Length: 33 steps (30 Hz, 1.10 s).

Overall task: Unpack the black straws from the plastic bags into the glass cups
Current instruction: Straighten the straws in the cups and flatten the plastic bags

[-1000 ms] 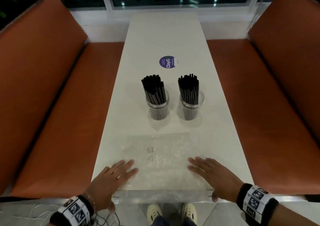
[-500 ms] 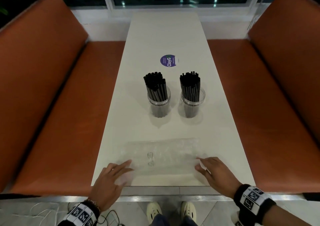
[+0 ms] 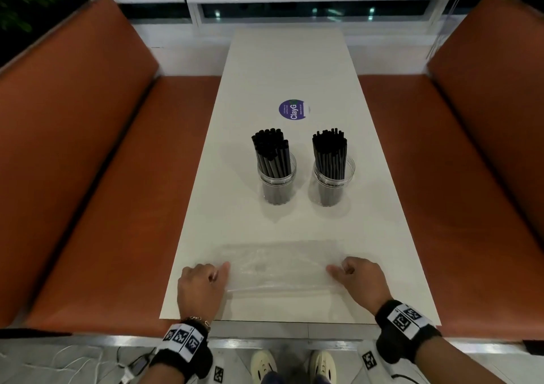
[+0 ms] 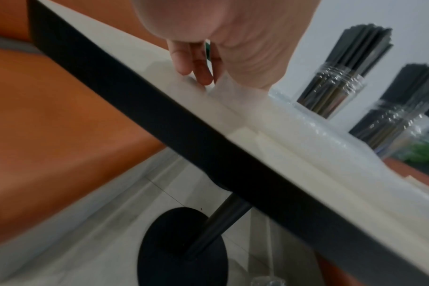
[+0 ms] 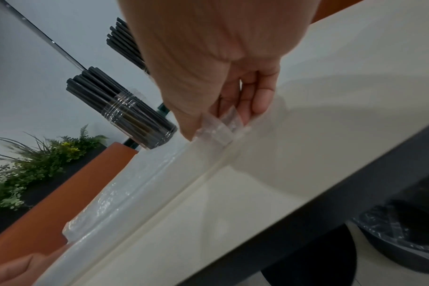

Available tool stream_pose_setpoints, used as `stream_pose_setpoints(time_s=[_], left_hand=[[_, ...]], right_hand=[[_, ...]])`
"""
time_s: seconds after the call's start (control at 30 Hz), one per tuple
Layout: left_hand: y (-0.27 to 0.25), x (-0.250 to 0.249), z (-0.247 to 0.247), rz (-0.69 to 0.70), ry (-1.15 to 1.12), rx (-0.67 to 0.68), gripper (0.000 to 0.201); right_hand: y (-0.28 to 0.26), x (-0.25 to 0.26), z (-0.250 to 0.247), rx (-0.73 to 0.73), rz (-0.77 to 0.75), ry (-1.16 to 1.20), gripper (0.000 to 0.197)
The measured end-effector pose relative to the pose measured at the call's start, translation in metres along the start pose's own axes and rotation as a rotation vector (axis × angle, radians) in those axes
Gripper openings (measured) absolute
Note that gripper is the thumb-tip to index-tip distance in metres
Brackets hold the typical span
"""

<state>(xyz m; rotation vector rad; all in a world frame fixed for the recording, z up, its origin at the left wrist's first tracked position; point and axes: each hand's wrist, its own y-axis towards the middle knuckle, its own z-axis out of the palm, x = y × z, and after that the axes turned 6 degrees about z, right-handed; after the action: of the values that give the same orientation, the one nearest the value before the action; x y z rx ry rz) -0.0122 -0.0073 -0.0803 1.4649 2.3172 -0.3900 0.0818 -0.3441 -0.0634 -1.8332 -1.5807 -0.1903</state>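
Observation:
Two glass cups stand mid-table, the left cup (image 3: pixel 277 182) and the right cup (image 3: pixel 333 184), each packed with upright black straws (image 3: pixel 271 151). An empty clear plastic bag (image 3: pixel 279 266) lies flat near the front edge of the white table (image 3: pixel 288 68). My left hand (image 3: pixel 216 273) pinches the bag's left end with curled fingers (image 4: pixel 198 65). My right hand (image 3: pixel 338 270) pinches the right end; in the right wrist view its fingertips (image 5: pixel 257 104) fold the plastic (image 5: pixel 218 129) upward. The second cup (image 4: pixel 331 91) and straws show behind the bag in the left wrist view.
Orange bench seats (image 3: pixel 117 207) flank the table on both sides. A round purple sticker (image 3: pixel 293 110) lies beyond the cups. A black table pedestal (image 4: pixel 184 247) stands below, and a lined bin (image 5: pixel 399 238) sits under the right side. My shoes (image 3: pixel 265 366) show beneath the table edge.
Both hands went from lying flat on the bag's ends to curling and pinching them. The bag's near edge has lifted and shifted slightly away from the table's front edge.

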Motion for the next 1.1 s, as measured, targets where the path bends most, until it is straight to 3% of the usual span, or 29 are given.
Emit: stream_pose_setpoints(time_s=[0.1,0.2,0.27,0.3,0.37,0.4,0.43,0.47,0.53,0.63,0.73,0.83,0.9,1.0,1.1], left_hand=[[-0.005,-0.006,0.003,-0.058,-0.013,-0.051,0.028],[0.002,-0.017,-0.005,0.049,0.041,-0.069,0.063],[0.012,-0.036,-0.009,0.227,0.071,0.036,0.076],[0.017,-0.048,-0.007,0.322,0.047,0.105,0.076],[0.026,-0.072,0.0,0.434,0.014,0.27,0.071],[0.03,-0.084,0.004,0.463,0.052,0.348,0.078],[0.035,-0.092,0.01,0.489,0.12,0.418,0.089],[0.037,-0.099,0.014,0.482,0.18,0.473,0.096],[0.043,-0.108,0.02,0.413,0.174,0.582,0.088],[0.04,-0.116,0.016,0.286,-0.13,0.701,0.039],[0.024,-0.12,-0.001,0.188,-0.467,0.762,0.047],[0.007,-0.129,-0.022,0.074,-0.808,0.705,0.02],[-0.006,-0.137,-0.032,-0.028,-0.973,0.594,0.022],[-0.021,-0.144,-0.039,-0.086,-1.127,0.558,0.029],[-0.027,-0.136,-0.044,-0.141,-1.241,0.597,0.046]], right_hand=[[-0.005,0.002,-0.002,-0.037,0.085,0.057,0.032],[-0.007,0.008,0.002,-0.067,0.118,0.028,0.062],[-0.004,0.016,0.002,-0.018,0.142,0.001,0.072],[0.0,0.019,0.002,0.017,0.151,-0.027,0.066],[0.006,0.024,-0.001,0.067,0.142,-0.118,0.031],[0.008,0.027,-0.004,0.09,0.14,-0.148,0.025],[0.011,0.029,-0.006,0.111,0.14,-0.161,0.036],[0.013,0.03,-0.009,0.142,0.127,-0.146,0.042],[0.016,0.027,-0.021,0.189,0.052,-0.062,0.044],[0.012,0.026,-0.054,0.292,-0.033,0.135,0.036],[-0.003,0.039,-0.092,0.291,-0.107,0.4,0.023],[-0.023,0.054,-0.108,0.222,-0.004,0.735,0.076],[-0.044,0.063,-0.105,0.4,0.055,0.815,0.088],[-0.069,0.069,-0.091,0.607,0.017,0.651,0.058],[-0.077,0.067,-0.082,0.593,-0.008,0.645,0.031]])
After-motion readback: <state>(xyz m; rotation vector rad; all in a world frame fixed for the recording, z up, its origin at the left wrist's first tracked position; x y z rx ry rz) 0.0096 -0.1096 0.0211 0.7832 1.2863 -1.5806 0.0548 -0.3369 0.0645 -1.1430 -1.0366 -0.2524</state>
